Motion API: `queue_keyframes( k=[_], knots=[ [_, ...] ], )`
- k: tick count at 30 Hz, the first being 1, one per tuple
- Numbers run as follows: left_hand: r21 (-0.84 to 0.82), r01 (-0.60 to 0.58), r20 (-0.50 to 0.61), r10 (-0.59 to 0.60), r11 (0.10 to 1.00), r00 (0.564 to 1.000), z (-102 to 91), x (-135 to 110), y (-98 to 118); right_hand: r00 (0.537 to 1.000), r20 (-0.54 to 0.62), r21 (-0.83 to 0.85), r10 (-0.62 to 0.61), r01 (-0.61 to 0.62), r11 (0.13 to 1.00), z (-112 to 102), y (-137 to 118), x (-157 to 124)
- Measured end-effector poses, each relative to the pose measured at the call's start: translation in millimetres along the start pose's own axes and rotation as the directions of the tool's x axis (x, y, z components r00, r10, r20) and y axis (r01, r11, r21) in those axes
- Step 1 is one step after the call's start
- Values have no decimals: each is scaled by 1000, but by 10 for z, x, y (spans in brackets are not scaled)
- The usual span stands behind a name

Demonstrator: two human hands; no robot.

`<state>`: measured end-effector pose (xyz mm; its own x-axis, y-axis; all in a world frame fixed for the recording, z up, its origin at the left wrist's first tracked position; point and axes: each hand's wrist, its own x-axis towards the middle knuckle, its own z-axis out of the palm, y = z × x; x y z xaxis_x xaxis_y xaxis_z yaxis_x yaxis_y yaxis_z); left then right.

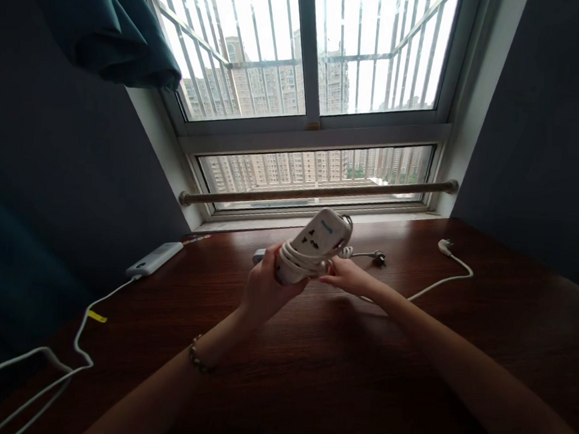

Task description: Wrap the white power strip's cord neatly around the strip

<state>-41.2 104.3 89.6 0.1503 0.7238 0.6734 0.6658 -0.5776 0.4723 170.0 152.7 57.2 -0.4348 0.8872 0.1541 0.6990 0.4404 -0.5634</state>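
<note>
Above the middle of the dark wooden table, my left hand is wrapped round the lower end of a white power strip. The strip is tilted, its sockets facing me. Several turns of white cord circle its lower half. My right hand is closed at the strip's right side, pinching at the cord; its fingertips are partly hidden. A length of cord runs behind my right forearm to a white plug on the table. Just behind my hands lies another cord with a dark-ended plug.
At left on the table lies another white power strip, its cord trailing to the near left, with a yellow tag. A small pale object is partly hidden by my left hand. A rail crosses the window; a teal curtain hangs left.
</note>
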Motion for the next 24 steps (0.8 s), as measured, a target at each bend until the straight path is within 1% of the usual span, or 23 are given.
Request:
queue_keyframes(
  k=[1, 3, 5, 6, 7, 9, 12, 14, 17, 19, 21, 24],
  knots=[
    [-18, 68, -20, -68, 998, 998, -8, 39, -55, 998, 34, -53, 59, -57, 997, 19, 39, -10],
    [-75, 176, -61, -180, 982, 982, -14, 120, -200, 979, 117, -167, 168, -148, 975, 27, 83, -47],
    [-145, 280, -86, -294, 949, 952, -6, 197, -370, 961, 156, -285, 227, -177, 942, -12, 70, -90],
    [-158, 335, -97, -352, 929, 931, 0, 232, -455, 960, 151, -339, 234, -172, 925, -51, 41, -112],
    [-151, 368, -107, -386, 917, 916, 6, 262, -536, 964, 137, -388, 226, -158, 908, -102, 0, -134],
    [-118, 409, -111, -422, 905, 900, 14, 306, -676, 979, 107, -461, 174, -106, 881, -234, -108, -182],
    [-36, 434, -69, -436, 900, 898, 23, 326, -811, 994, 84, -514, 63, -11, 858, -481, -291, -268],
    [27, 438, -24, -438, 898, 899, 35, 313, -851, 998, 57, -532, 7, 25, 846, -648, -395, -334],
    [113, 426, 42, -433, 898, 901, 65, 280, -846, 995, -5, -540, -98, 80, 838, -850, -509, -439],
    [161, 406, 81, -422, 900, 903, 84, 263, -813, 982, -49, -539, -182, 127, 833, -930, -575, -509],
    [208, 381, 112, -409, 901, 906, 96, 253, -772, 967, -69, -529, -246, 174, 831, -959, -651, -575],
    [290, 341, 154, -396, 894, 905, 98, 234, -699, 942, -44, -478, -332, 272, 835, -928, -787, -655]
  ],
)
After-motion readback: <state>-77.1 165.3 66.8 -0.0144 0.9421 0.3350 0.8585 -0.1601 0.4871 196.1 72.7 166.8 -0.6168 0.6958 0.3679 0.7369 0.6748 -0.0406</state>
